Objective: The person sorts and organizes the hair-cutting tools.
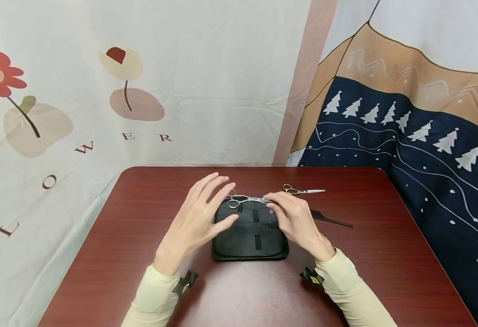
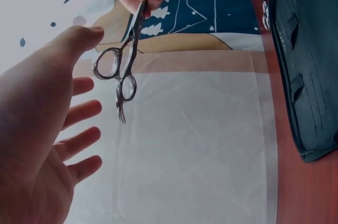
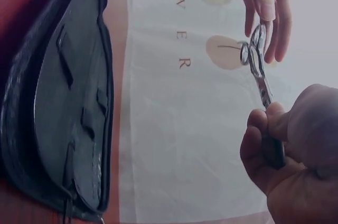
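A pair of silver scissors is held in the air above an open black zip case. My right hand pinches it by the blade end, so much of the blades is hidden behind the fingers. The finger rings of the scissors point toward my left hand. That hand is spread beside the rings, thumb apart from the fingers. In the left wrist view a gap shows between the left hand and the scissors. Elastic loops are visible inside the case.
A second pair of scissors lies on the red-brown table behind my right hand. A black comb with a thin tail lies to the right of the case. A printed cloth hangs behind the table.
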A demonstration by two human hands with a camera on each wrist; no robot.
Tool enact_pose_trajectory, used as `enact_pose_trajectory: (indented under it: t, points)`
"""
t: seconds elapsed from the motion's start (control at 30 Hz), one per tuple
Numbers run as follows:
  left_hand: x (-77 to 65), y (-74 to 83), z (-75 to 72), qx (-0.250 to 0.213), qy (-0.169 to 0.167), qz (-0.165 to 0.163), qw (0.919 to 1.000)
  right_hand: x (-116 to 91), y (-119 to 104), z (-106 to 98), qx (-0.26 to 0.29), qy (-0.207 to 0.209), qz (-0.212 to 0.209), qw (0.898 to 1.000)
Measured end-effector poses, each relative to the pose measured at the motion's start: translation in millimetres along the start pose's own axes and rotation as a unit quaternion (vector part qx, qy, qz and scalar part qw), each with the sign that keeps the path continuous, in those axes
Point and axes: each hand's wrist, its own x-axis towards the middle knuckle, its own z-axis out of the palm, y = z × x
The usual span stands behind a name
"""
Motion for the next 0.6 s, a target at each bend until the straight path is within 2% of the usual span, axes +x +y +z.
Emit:
enact_pose_trajectory:
  t: [0.13, 0.23, 0.4, 0.6]
  points:
    - [0.0, -1.5, -1.1, -0.003, 0.001, 0.000, 1.0000, -2.0, 0.1, 0.1, 0.019, -0.009, 0.060, 0.998]
    - [0.2, -2.2, -1.8, -0.006, 0.004, 0.002, 1.0000, -3.0, -1.1, -0.9, 0.045, -0.019, 0.114, 0.992]
    - [0.4, -2.4, -2.0, -0.009, 0.008, 0.006, 0.9999, -2.3, -4.2, -2.7, 0.101, -0.035, 0.197, 0.975]
    - [2.2, -2.3, 2.5, -0.024, 0.036, 0.023, 0.9988, -0.5, -5.6, -3.4, 0.170, -0.046, 0.255, 0.951]
